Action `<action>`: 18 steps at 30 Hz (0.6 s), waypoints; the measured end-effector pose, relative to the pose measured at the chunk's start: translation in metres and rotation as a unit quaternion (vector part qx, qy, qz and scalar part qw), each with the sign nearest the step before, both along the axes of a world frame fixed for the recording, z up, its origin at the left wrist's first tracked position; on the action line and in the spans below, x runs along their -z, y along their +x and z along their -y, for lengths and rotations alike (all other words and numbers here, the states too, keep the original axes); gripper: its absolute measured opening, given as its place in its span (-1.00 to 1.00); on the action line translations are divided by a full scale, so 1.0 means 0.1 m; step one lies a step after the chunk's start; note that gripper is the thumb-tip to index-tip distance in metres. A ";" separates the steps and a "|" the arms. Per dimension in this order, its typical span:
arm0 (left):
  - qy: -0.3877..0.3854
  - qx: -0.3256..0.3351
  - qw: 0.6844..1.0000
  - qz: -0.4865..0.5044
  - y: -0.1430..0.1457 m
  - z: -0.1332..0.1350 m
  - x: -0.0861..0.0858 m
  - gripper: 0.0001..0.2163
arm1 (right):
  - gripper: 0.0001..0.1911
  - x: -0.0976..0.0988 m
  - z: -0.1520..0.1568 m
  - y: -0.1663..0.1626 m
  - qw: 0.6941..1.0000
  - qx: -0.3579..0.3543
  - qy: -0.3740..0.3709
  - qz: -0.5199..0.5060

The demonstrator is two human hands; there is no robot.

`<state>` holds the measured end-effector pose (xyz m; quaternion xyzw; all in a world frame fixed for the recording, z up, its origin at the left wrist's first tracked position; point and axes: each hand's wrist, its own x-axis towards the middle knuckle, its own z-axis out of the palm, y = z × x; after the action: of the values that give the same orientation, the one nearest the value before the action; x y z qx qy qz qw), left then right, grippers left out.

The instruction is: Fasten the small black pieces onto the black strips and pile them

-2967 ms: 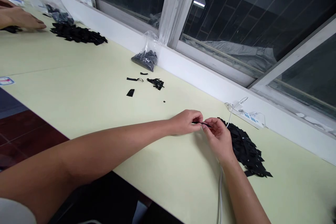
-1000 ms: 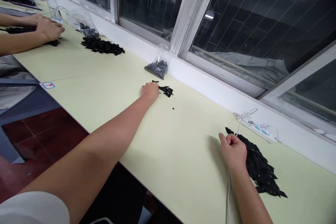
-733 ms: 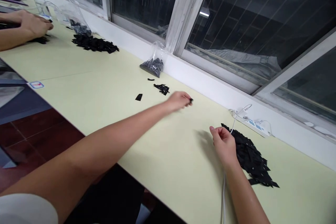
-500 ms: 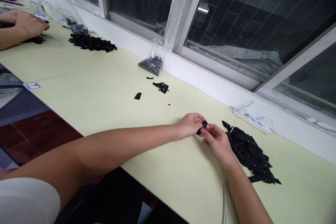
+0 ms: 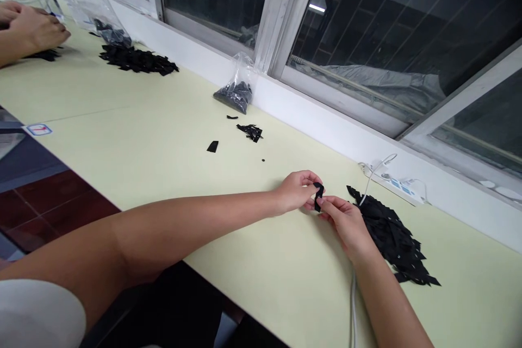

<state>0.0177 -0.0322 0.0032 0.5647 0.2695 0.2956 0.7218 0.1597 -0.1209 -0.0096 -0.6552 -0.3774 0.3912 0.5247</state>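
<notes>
A small black fabric piece is pinched between my two hands, just above the pale table. My left hand grips its upper part with thumb and fingers. Lower down on the same piece, the thumb and fingertips of my right hand are closed. The piece looks bent between them; its far side is hidden by my fingers. Right beside my right hand lies a large heap of black fabric pieces, some with small light spots.
A small black pile, a single black piece and a clear bag of dark parts lie ahead. A power strip sits by the wall; its cable crosses the table. At far left are another person's hands.
The black piece has turned more upright and bent between my fingers. My right hand has shifted slightly right and down. The view has moved a little.
</notes>
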 end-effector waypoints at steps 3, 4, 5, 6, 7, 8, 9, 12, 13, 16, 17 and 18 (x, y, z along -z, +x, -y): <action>0.019 0.008 0.999 -0.038 -0.02 -0.04 0.00 -0.80 | -0.67 -0.05 0.01 -0.01 1.000 -0.022 0.009 0.005; 0.026 0.018 0.998 -0.047 -0.03 -0.06 0.00 -0.75 | -0.68 -0.07 0.01 -0.02 0.999 -0.034 0.011 0.011; 0.035 0.029 0.998 -0.051 -0.03 -0.07 0.00 -0.72 | -0.69 -0.10 0.02 -0.02 0.999 -0.048 0.012 0.021; 0.042 0.040 0.997 -0.050 -0.03 -0.07 0.01 -0.69 | -0.69 -0.12 0.02 -0.02 0.997 -0.061 0.012 0.034; 0.047 0.049 0.997 -0.046 -0.03 -0.08 0.02 -0.68 | -0.70 -0.14 0.03 -0.02 0.996 -0.074 0.011 0.048; 0.047 0.054 0.997 -0.039 -0.02 -0.08 0.03 -0.68 | -0.71 -0.16 0.03 -0.02 0.995 -0.081 0.010 0.061; 0.045 0.058 0.997 -0.032 -0.01 -0.08 0.04 -0.68 | -0.72 -0.17 0.03 -0.01 0.994 -0.085 0.008 0.071; 0.031 0.068 0.997 -0.023 0.01 -0.06 0.04 -0.71 | -0.74 -0.19 0.04 0.03 0.994 -0.080 0.008 0.075; 0.029 0.071 0.997 -0.023 0.01 -0.06 0.02 -0.72 | -0.75 -0.19 0.04 0.04 0.995 -0.074 0.010 0.070; 0.024 0.079 0.996 -0.028 0.00 -0.05 -0.01 -0.67 | -0.75 -0.18 0.03 0.08 0.997 -0.055 0.017 0.048; 0.023 0.082 0.996 -0.030 -0.01 -0.05 -0.02 -0.66 | -0.75 -0.18 0.03 0.09 0.997 -0.051 0.021 0.044; 0.024 0.086 0.995 -0.033 -0.01 -0.05 -0.03 -0.67 | -0.76 -0.17 0.03 0.10 0.997 -0.050 0.026 0.044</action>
<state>0.0168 -0.0270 0.0061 0.6126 0.2364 0.2204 0.7213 0.1695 -0.1240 0.0077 -0.6384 -0.4428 0.3777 0.5037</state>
